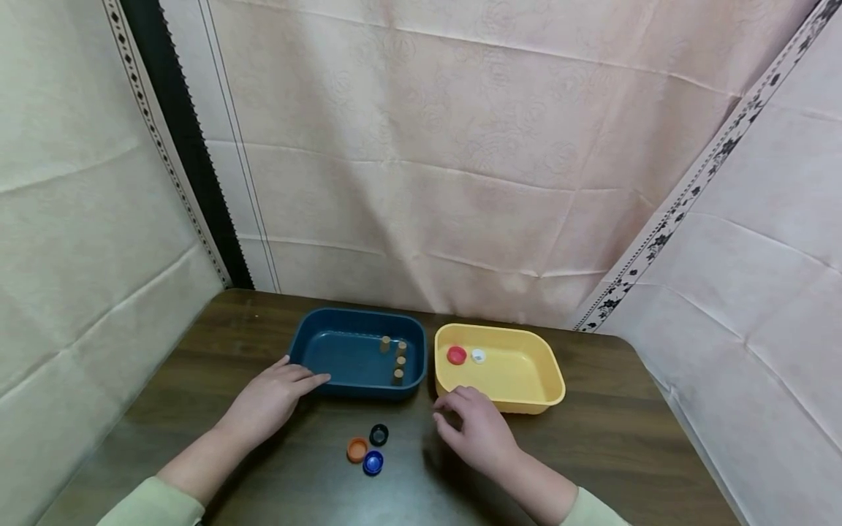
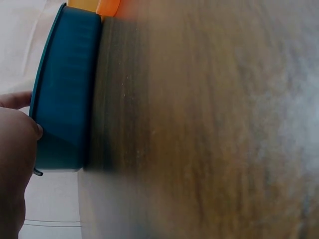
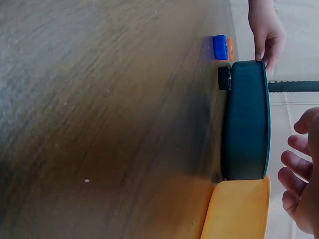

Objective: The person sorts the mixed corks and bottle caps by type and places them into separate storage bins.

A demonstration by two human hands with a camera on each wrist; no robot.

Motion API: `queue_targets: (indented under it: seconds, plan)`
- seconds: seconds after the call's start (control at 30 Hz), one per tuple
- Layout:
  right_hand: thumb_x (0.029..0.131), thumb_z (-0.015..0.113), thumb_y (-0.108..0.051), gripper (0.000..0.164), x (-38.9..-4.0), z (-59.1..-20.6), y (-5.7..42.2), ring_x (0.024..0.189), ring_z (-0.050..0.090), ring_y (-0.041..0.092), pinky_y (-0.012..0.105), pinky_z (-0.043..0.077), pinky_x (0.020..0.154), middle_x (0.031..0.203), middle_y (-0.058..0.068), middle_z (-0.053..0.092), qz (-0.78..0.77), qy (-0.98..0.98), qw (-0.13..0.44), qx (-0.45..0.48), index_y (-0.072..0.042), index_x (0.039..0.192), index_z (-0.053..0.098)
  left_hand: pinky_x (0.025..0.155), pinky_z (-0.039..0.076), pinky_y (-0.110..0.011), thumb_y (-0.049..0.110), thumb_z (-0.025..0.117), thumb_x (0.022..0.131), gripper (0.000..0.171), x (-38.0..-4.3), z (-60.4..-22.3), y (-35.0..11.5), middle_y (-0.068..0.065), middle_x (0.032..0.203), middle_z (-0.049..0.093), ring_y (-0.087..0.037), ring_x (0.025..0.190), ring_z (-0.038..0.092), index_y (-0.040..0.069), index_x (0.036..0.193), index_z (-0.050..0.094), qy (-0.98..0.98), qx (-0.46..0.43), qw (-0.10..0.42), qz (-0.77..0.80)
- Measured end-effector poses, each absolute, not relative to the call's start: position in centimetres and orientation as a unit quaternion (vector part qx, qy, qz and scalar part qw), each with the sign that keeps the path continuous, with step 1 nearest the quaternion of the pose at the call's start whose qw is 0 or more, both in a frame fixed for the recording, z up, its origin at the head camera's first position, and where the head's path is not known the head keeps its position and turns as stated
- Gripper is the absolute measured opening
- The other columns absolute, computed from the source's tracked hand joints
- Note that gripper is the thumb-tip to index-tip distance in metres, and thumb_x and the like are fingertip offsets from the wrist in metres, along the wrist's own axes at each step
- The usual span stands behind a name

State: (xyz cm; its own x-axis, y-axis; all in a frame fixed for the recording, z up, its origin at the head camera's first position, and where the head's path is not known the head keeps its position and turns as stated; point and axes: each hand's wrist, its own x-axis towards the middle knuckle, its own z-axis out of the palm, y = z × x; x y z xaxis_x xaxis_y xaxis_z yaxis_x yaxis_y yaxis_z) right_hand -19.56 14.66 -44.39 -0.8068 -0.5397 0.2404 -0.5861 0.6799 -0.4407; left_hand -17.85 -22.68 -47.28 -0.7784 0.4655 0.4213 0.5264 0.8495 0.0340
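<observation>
My left hand (image 1: 272, 398) holds the front left corner of a dark blue plastic tray (image 1: 355, 391). In the left wrist view one fingertip is against the tray's outer wall, while another digit reaches over the rim. Several small wooden cylinders (image 1: 400, 362) stand in the tray's right part. My right hand (image 1: 479, 431) hovers by the front left corner of a yellow tray (image 1: 526, 405), fingers loosely curled, nothing visible in it. Inside the yellow tray lie a red bottle cap (image 1: 457, 356) and a white cap (image 1: 478, 356).
On the table in front of the blue tray lie an orange cap (image 1: 357, 449), a black cap (image 1: 378, 435) and a blue cap (image 1: 373, 462), close together. The wooden table (image 1: 592, 467) is bounded by pale cloth (image 1: 427, 183) at the back and both sides.
</observation>
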Motion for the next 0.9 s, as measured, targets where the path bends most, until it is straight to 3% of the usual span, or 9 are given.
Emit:
queue_targets:
  seconds: [0.47, 0.9]
  plan:
    - [0.094, 0.068, -0.028, 0.020, -19.3, -45.0, 13.9, 0.086, 0.060, 0.007, 0.027, 0.056, 0.080, 0.096, -0.012, 0.063, 0.224, -0.910, -0.030, 0.349, -0.018, 0.111, 0.070, 0.104, 0.046, -0.054, -0.006, 0.075, 0.082, 0.047, -17.9, -47.6, -22.3, -0.002, 0.103, 0.073, -0.021, 0.100, 0.068, 0.019, 0.122, 0.071, -0.943, -0.255, 0.202, -0.076]
    - [0.094, 0.069, -0.033, 0.029, -20.2, -45.7, 10.5, 0.094, 0.056, 0.002, 0.028, 0.055, 0.087, 0.111, -0.011, 0.062, 0.158, -0.910, -0.117, 0.366, -0.026, 0.122, 0.067, 0.104, 0.045, -0.054, -0.006, 0.075, 0.081, 0.048, -17.9, -47.6, -22.6, -0.003, 0.104, 0.073, -0.023, 0.100, 0.068, 0.018, 0.122, 0.071, -0.939, -0.256, 0.216, -0.077]
